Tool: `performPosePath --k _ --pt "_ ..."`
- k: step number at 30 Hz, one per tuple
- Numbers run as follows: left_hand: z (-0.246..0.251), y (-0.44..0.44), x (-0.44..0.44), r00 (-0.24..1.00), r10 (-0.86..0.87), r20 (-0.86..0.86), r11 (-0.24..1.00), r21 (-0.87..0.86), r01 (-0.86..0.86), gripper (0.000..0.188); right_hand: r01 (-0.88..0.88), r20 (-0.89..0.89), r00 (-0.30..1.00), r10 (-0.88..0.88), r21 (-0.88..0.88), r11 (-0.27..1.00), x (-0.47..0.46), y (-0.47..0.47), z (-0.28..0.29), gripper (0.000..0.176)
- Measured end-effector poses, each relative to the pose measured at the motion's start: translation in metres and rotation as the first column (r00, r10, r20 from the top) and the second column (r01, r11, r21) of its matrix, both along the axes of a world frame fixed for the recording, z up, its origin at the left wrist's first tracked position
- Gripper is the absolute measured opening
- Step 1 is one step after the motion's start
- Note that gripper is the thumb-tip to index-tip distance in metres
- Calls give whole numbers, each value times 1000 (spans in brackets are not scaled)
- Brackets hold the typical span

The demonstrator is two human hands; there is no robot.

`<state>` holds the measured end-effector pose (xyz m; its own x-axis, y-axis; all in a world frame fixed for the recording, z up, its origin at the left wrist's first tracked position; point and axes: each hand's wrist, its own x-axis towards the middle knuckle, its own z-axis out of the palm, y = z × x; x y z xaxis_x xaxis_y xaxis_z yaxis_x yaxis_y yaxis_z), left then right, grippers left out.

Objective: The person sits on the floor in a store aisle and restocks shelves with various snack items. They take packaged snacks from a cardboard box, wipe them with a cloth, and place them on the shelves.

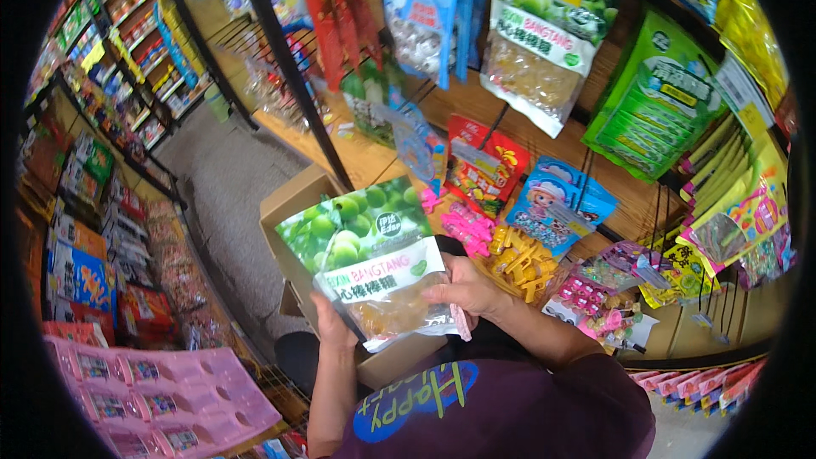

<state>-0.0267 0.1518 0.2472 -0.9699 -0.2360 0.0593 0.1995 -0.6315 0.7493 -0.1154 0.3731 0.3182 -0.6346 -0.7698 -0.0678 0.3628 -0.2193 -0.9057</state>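
A green and white bag of candy (376, 261) is held between both hands above an open cardboard box (296, 194). My left hand (335, 322) grips the bag's lower left edge. On its right side, my right hand (465, 290) holds the bag with the thumb on the clear window. A matching bag (542, 44) hangs from a shelf hook at the upper middle. Below it hang a red candy bag (484, 162) and a blue candy bag (554, 204). What the box holds is hidden behind the held bag.
Yellow (523, 264) and pink plastic toys (468, 227) lie on the wooden shelf. Metal hooks stick out at the right beside a green candy bag (656, 95). A pink tray (166, 395) stands at the lower left. A grey aisle floor (229, 172) runs between the racks.
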Motion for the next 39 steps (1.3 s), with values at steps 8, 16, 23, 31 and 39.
performPosePath --k 8,16,23,31,39 --pt "-26 -30 -9 861 -24 508 995 96 -29 51 450 4 885 -465 -260 854 -17 29 37 43" --pt "-52 -30 -13 568 86 818 987 9 -162 60 648 -98 692 -715 -351 676 -45 67 82 45" --pt "-61 -30 -21 380 211 900 977 -188 -98 74 612 -129 672 -729 -457 646 -61 76 105 40" --pt "-77 -36 -24 367 80 927 997 -76 -23 82 614 -103 672 -733 -475 630 -74 76 106 38" --pt "-84 -35 -52 474 280 835 863 -435 256 61 582 -28 678 -734 -590 560 -69 61 106 39"
